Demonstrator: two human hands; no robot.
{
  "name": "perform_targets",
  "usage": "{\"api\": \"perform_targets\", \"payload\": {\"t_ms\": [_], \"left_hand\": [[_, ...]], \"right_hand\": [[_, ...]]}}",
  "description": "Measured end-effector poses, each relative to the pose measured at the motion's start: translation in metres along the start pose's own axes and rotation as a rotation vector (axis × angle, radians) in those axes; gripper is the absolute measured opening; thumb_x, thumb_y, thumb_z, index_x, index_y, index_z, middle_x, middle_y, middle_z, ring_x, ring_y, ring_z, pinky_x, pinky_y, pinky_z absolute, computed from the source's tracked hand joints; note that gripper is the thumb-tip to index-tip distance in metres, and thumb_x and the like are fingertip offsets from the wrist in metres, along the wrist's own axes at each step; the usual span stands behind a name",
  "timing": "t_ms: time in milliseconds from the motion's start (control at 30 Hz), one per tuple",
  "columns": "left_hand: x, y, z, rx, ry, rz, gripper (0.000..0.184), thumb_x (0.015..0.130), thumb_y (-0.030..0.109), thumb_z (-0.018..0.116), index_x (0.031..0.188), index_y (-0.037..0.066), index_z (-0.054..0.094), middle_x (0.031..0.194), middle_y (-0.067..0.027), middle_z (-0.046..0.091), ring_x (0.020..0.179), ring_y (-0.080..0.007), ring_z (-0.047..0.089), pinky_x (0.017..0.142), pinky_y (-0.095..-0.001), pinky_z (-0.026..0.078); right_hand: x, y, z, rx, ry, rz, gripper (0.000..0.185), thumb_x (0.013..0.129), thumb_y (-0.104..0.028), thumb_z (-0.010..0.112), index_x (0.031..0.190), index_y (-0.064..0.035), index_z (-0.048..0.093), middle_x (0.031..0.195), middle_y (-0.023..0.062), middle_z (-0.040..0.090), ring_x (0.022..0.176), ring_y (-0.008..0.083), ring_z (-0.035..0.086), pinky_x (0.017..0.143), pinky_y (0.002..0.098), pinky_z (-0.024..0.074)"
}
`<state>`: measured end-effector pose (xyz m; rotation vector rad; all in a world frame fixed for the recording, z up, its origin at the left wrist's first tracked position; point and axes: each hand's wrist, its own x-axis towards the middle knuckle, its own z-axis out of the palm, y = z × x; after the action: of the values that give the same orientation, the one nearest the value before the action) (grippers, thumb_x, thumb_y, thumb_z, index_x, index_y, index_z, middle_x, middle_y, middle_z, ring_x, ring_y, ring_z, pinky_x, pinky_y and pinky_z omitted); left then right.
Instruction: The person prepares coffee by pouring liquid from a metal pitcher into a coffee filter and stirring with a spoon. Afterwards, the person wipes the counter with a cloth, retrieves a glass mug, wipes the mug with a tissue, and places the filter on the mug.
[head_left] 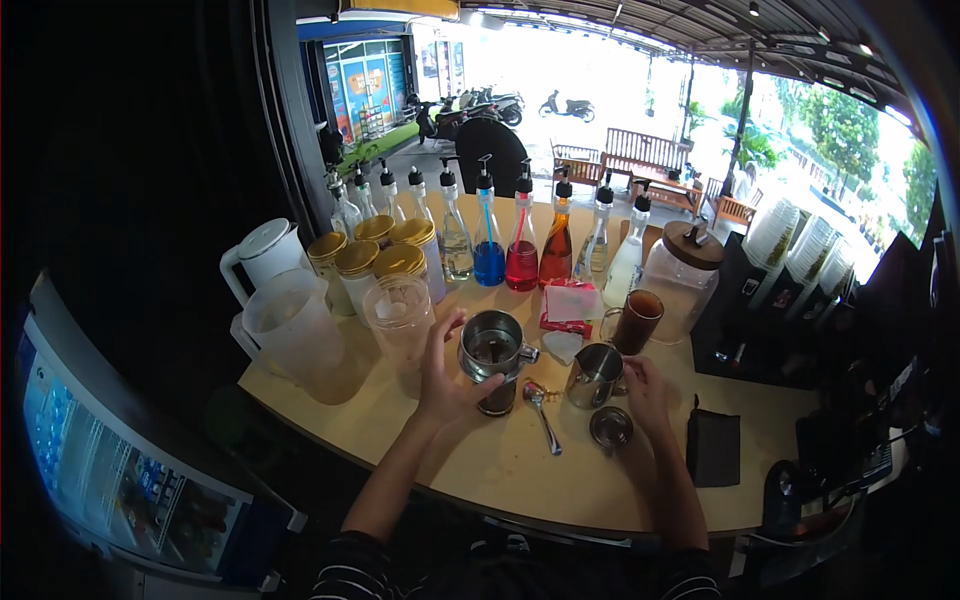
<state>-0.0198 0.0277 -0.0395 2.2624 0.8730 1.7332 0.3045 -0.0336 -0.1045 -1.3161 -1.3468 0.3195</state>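
Observation:
My left hand [447,375] curves around the side of a metal coffee dripper [492,345], its thumb across the front. The dripper sits on top of a small glass [497,402] with dark contents. My right hand [648,393] is closed at the handle of a steel milk pitcher [594,378], which stands upright on the table. Between the two vessels lies a metal spoon [543,418]. A small round metal lid or dish [610,428] is just in front of the pitcher. Behind the pitcher stands a glass mug of brown drink [638,320].
Plastic pitchers [300,330] and gold-lidded jars [400,262] stand left. Pump bottles [488,255] line the back. A red packet [568,312], a wood-lidded jar [680,285], stacked plastic cups [790,235] and a dark cloth or pouch [714,446] are right.

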Motion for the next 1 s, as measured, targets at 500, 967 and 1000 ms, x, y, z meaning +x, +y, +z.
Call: {"api": "perform_targets", "payload": {"t_ms": [500, 967, 1000], "left_hand": [[0.005, 0.001, 0.015, -0.343, -0.219, -0.362, 0.072, 0.063, 0.019, 0.087, 0.121, 0.002, 0.048, 0.113, -0.0096, 0.06, 0.106, -0.0196, 0.059, 0.094, -0.0336, 0.047], [0.002, 0.003, 0.015, -0.291, -0.194, -0.377, 0.08, 0.061, 0.021, 0.087, 0.127, 0.002, 0.045, 0.116, -0.011, 0.059, 0.109, -0.0216, 0.059, 0.095, -0.0354, 0.046], [0.001, 0.001, 0.015, -0.291, -0.192, -0.379, 0.08, 0.061, 0.021, 0.087, 0.127, 0.002, 0.045, 0.116, -0.011, 0.059, 0.109, -0.0216, 0.059, 0.095, -0.0354, 0.046]], "right_hand": [[-0.013, 0.013, -0.007, 0.394, -0.199, 0.169, 0.019, 0.096, -0.017, 0.054, 0.097, 0.0018, 0.058, 0.086, 0.0037, 0.063, 0.08, 0.0082, 0.057, 0.075, 0.0239, 0.0462], [0.052, -0.135, -0.013, 0.36, -0.345, -0.093, 0.01, 0.095, -0.01, 0.056, 0.095, -0.0016, 0.05, 0.083, -0.0023, 0.055, 0.074, 0.0011, 0.053, 0.064, 0.0175, 0.0417], [0.058, -0.142, -0.011, 0.331, -0.352, -0.085, 0.011, 0.094, -0.009, 0.056, 0.094, -0.0001, 0.051, 0.081, -0.0008, 0.057, 0.075, 0.0021, 0.055, 0.065, 0.0197, 0.0448]]}}
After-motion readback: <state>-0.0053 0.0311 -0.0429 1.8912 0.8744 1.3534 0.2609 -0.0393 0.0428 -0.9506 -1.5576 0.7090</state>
